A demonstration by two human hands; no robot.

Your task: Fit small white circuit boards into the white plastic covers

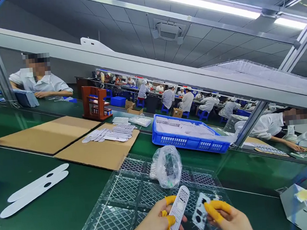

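My left hand, with yellow finger covers, holds a long white panel that has a grid of small holes and a round part near its top end. Just to the right, my right hand, also with yellow finger covers, grips a small pale plate with dark round openings. The two pieces are close together but apart. Beneath both hands lies a clear tray with a crosshatched pattern. An open plastic bag with small white pieces stands on the tray, beyond my hands.
Two long white panels lie on the green table at left. Cardboard sheets hold many panels. A blue crate stands behind the bag. A white box is at right. Other people sit across and to the right.
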